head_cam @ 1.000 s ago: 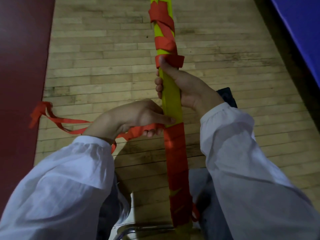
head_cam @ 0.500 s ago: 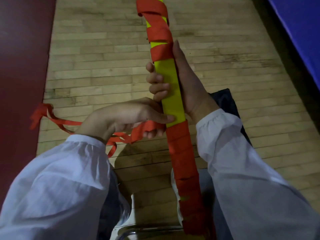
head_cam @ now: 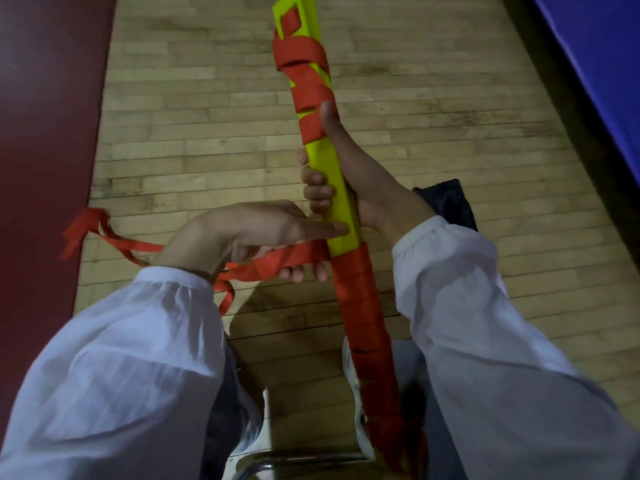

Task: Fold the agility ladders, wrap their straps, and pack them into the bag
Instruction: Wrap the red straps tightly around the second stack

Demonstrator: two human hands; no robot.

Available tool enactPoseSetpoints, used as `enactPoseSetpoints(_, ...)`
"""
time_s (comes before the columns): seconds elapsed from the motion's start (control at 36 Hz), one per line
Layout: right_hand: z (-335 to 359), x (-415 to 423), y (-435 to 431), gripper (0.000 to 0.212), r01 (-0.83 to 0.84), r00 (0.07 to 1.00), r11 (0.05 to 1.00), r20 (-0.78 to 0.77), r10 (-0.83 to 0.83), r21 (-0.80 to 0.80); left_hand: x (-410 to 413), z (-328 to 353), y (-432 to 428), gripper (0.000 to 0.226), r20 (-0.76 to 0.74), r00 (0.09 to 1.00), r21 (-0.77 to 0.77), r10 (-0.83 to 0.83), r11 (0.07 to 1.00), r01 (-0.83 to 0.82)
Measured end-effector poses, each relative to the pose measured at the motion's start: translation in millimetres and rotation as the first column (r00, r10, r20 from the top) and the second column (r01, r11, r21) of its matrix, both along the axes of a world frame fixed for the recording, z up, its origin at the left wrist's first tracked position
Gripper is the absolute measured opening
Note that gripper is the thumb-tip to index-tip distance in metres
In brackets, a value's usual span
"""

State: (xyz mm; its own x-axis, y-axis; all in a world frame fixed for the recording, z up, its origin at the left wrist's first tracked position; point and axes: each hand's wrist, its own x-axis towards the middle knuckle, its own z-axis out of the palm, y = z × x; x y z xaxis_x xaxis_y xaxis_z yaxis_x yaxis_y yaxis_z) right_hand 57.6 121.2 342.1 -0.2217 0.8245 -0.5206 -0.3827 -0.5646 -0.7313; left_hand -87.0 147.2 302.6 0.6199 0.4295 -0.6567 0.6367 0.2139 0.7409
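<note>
A folded bundle of yellow ladder rungs (head_cam: 329, 188) stands nearly upright in front of me. An orange strap (head_cam: 360, 306) is wound tightly round its lower part and loosely round its upper part. My right hand (head_cam: 360, 188) grips the bare yellow middle, thumb lying up along the bundle. My left hand (head_cam: 263, 233) holds the loose strap against the bundle just above the lower wrapping, index finger pressed on the yellow. The strap's free tail (head_cam: 104, 233) trails left to the floor. A dark bag (head_cam: 446, 202) lies on the floor behind my right wrist, mostly hidden.
Wooden gym floor (head_cam: 207, 133) lies all around. A dark red mat (head_cam: 45, 133) borders it on the left and a blue mat (head_cam: 595, 64) at the upper right. A metal chair edge (head_cam: 294, 459) shows at the bottom between my legs.
The bundle has tilted, its top further left and more of its upper end in view. My right hand's thumb has straightened up along it. My left hand stays on the strap.
</note>
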Motion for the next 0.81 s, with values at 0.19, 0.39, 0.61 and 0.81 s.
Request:
enactPoseSetpoints(0.19,-15.3,-12.0,1.6,0.052,0.037,0.974,0.999,0.223,-0.043,0.035,5.3,4.2,-7.9,0.018,-0.041,0.999,0.022,0.031,0.999,-0.03)
enactPoseSetpoints(0.39,-20.2,-13.7,2.5,0.067,0.057,0.98,0.996,0.188,-0.068,0.066,12.6,28.0,-28.4,0.032,-0.04,0.989,-0.013,0.145,0.989,-0.145)
enactPoseSetpoints(0.61,-30.5,7.9,-36.2,0.073,-0.189,0.852,0.982,0.497,0.165,-0.003,-9.1,37.5,-23.5,0.043,-0.002,0.977,0.014,0.212,0.977,-0.212)
enactPoseSetpoints(0.81,-29.2,10.9,-78.4,0.083,-0.359,0.876,0.92,0.283,0.391,-0.157,-17.7,49.8,-36.2,0.034,0.094,0.94,-0.101,0.327,0.943,-0.318)
